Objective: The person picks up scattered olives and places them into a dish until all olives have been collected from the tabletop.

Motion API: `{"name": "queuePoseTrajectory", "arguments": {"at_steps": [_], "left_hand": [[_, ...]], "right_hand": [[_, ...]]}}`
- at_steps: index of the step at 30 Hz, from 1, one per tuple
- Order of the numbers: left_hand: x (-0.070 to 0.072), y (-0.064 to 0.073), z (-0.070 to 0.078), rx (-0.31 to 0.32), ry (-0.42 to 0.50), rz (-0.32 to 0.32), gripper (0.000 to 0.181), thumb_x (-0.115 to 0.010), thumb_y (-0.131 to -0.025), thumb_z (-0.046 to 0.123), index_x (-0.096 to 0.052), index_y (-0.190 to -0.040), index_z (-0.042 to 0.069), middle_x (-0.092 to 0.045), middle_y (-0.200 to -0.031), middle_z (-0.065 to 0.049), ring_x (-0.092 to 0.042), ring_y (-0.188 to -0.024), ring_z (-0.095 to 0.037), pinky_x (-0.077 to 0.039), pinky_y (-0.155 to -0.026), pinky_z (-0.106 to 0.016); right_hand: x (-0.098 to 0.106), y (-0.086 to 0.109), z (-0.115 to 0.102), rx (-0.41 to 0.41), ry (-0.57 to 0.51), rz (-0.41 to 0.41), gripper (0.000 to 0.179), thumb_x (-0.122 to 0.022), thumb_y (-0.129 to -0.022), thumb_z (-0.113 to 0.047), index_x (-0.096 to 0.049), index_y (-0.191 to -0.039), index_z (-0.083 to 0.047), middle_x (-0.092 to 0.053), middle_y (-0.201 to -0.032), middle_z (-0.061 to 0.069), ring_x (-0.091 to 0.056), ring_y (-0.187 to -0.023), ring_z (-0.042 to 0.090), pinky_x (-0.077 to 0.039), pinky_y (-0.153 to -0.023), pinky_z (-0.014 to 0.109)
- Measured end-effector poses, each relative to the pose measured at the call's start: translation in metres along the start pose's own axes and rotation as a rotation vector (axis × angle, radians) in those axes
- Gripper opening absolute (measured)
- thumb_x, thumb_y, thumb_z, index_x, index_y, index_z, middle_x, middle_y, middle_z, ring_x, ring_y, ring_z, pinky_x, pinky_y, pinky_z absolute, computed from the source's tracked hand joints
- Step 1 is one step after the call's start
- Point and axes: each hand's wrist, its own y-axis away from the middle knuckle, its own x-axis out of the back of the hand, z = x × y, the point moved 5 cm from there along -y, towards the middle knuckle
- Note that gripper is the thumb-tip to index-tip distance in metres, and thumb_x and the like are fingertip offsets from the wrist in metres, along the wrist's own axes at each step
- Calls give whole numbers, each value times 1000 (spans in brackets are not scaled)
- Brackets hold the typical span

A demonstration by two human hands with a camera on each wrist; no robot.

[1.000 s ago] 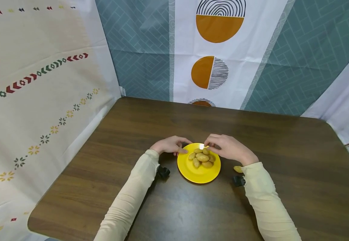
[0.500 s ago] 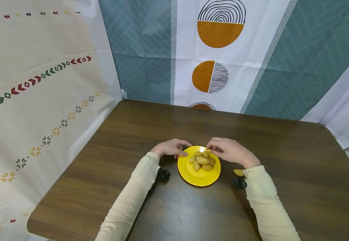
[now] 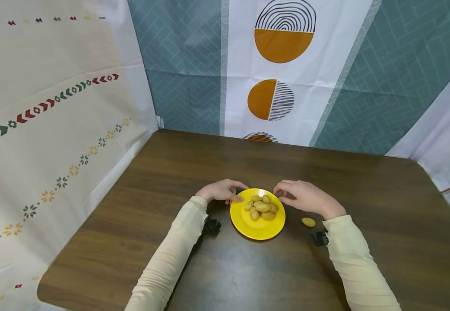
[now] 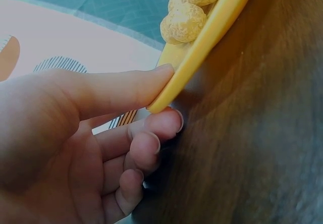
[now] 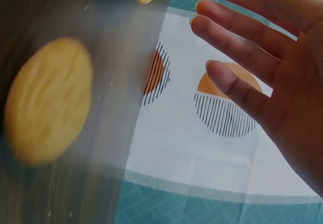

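Note:
A round yellow plate [image 3: 250, 229] carries a small heap of tan-yellow oval pieces [image 3: 263, 207], wrinkled like nuts in the left wrist view. At its upper left edge my left hand [image 3: 219, 190] pinches the rim [image 4: 202, 47], thumb on top and curled fingers beneath. Just off the plate's upper right side is my right hand [image 3: 308, 198], its fingers loose and spread with nothing in them. Below that hand, one oval piece [image 3: 308, 222] lies alone on the table; it looms large and blurred in the right wrist view.
The dark wooden table [image 3: 194, 155] has rounded corners. A teal and white patterned cloth [image 3: 186, 65] hangs behind it, and a cream patterned cloth [image 3: 54, 151] runs along the left. Small black wrist cameras sit under both sleeves.
My right hand has drawn back to the right, from over the heap to outside the plate's rim. The lone piece is now fully uncovered. My left hand keeps its place on the rim.

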Motion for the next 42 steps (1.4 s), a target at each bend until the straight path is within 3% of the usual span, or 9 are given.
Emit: {"name": "queuePoseTrajectory", "arguments": {"at_steps": [6,12,18,21,27,35,42], "left_hand": [[0,-1,5,-7,-7,2,48,-67,-91,26,-55,-137,20,-53,-66,-1,-49,-55,-14,-46,-59,-23],[-1,-1,1,4,-12,7,48,-67,-91,28,-54,-138,21,-53,-66,-1,-50,-56,-15,-47,-61,-23],[3,3,-1,-3,-13,19,48,-66,-92,27,-54,-138,21,-53,-66,-2,-51,-57,-15,-47,-63,-24],[3,2,-2,-5,-6,24,48,-66,-92,27,-55,-137,21,-53,-65,-2,-50,-57,-16,-47,-63,-24],[-1,-1,-1,-11,-10,12,48,-66,-92,27,-55,-138,21,-53,-66,-1,-50,-56,-15,-47,-61,-24],[-1,-2,0,-12,-11,12,48,-66,-92,27,-54,-138,21,-53,-66,-2,-50,-57,-15,-47,-61,-23],[-1,0,-1,0,6,12,48,-67,-91,28,-55,-137,22,-53,-66,-2,-50,-56,-15,-47,-61,-24]], "right_hand": [[-1,18,13,-19,37,-19,26,-71,-87,-13,-64,-113,-12,-66,-108,2,-61,-84,10,-57,-80,32],[-4,43,28,-53,53,-47,27,-70,-88,-20,-63,-114,-12,-65,-107,1,-59,-82,8,-54,-73,28],[-6,68,46,-115,13,-94,36,-70,-88,-31,-60,-119,-13,-63,-112,1,-61,-91,15,-53,-74,32],[-8,81,55,-149,-2,-107,43,-70,-87,-36,-57,-121,-15,-61,-109,0,-59,-92,14,-51,-71,28],[-18,103,68,-191,-80,-107,57,-73,-84,-40,-50,-131,-15,-51,-98,-4,-44,-74,1,-38,-58,20],[-22,111,70,-143,-102,-131,55,-72,-85,-21,-48,-133,-10,-43,-80,-7,-35,-62,-3,-32,-55,20],[-22,110,71,-133,-98,-131,51,-71,-86,-19,-50,-131,-10,-43,-78,-7,-35,-63,-3,-32,-57,20]]}}
